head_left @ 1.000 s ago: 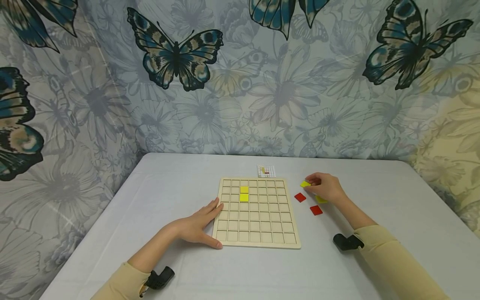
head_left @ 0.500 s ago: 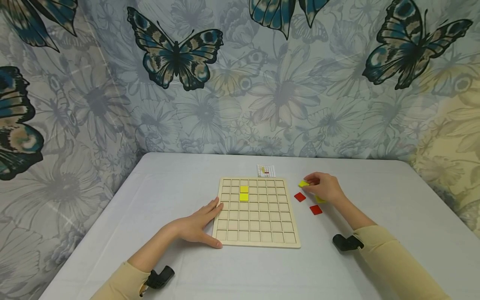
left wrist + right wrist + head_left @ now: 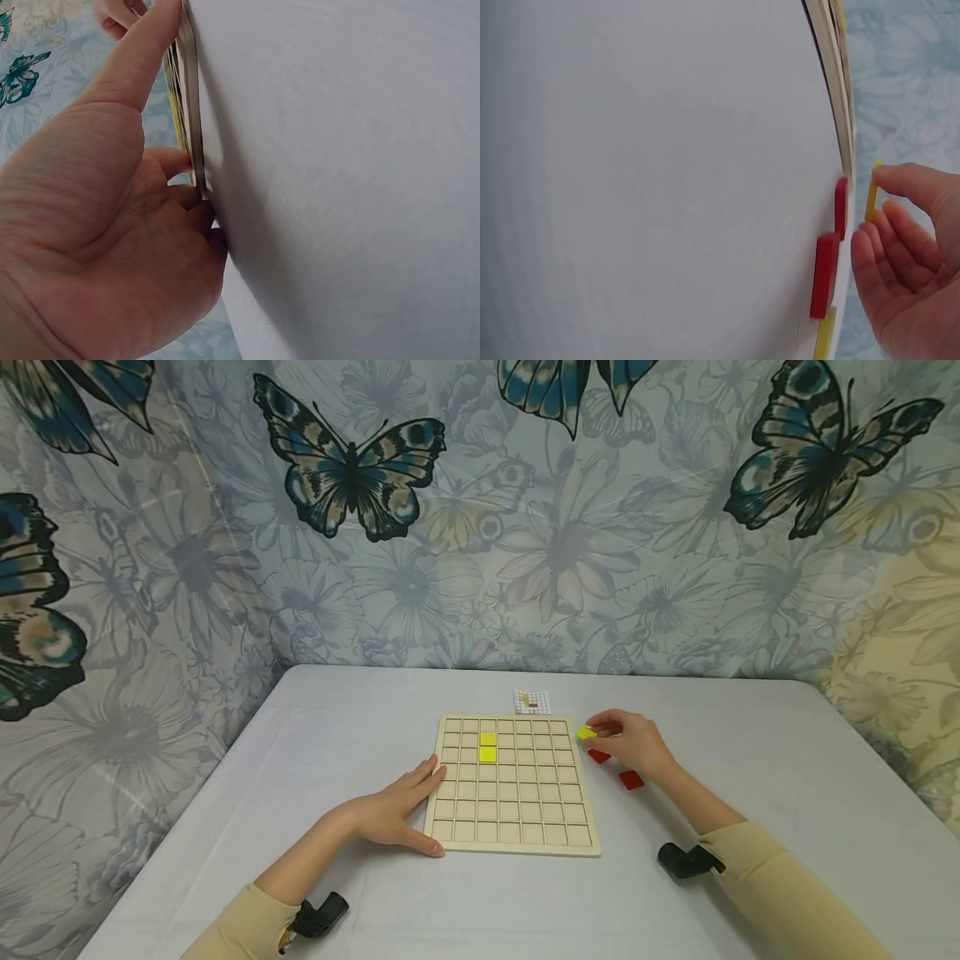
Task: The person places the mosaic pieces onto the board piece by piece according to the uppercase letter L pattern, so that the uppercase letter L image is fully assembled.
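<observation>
In the head view my right hand (image 3: pixel 636 745) pinches a yellow square tile (image 3: pixel 585 733) between thumb and fingers, just off the right edge of a wooden grid board (image 3: pixel 510 810). The right wrist view shows that tile (image 3: pixel 871 201) held above the tabletop. My left hand (image 3: pixel 390 814) rests along the board's left edge, fingers spread, thumb at the near left corner. Two yellow tiles (image 3: pixel 488 747) fill neighbouring cells in one column of the board. Below the right hand lie two red tiles, one (image 3: pixel 598 757) partly covered by it, the other (image 3: pixel 632 780) nearer me.
A small printed card (image 3: pixel 532 702) with a coloured grid lies behind the board. Another loose yellow tile (image 3: pixel 824 336) shows in the right wrist view, hidden in the head view. White cloth covers the table (image 3: pixel 360 718); a patterned wall (image 3: pixel 480 593) stands behind it.
My right hand has moved left toward the board with the yellow tile pinched in it, and now partly covers a red tile. The left hand and board have stayed still.
</observation>
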`<action>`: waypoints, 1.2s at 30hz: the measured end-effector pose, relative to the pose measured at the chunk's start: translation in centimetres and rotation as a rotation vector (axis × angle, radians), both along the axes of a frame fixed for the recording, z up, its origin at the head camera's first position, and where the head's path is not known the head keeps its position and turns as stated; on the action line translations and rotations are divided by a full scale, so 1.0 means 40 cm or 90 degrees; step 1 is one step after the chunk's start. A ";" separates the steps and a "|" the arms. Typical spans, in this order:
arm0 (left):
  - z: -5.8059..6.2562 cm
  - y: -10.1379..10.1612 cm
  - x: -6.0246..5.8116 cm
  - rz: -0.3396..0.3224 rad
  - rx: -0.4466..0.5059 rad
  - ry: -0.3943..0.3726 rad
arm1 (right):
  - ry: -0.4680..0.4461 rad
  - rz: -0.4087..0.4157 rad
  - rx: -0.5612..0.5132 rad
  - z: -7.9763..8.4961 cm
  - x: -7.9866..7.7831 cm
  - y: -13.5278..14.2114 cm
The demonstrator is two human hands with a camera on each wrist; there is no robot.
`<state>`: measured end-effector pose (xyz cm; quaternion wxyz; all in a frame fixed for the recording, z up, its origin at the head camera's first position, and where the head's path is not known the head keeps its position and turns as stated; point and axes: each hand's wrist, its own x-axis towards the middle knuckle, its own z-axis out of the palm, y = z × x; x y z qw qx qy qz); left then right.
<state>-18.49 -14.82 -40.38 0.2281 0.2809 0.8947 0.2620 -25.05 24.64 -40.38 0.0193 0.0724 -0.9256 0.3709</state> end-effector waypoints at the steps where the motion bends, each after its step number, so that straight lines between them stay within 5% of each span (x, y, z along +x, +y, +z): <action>1: 0.000 0.000 0.000 0.000 0.000 -0.001 | 0.001 0.007 -0.005 0.000 0.002 -0.006; 36: -0.002 -0.001 0.001 0.002 -0.001 0.000 | -0.020 0.146 -0.075 -0.002 0.066 -0.173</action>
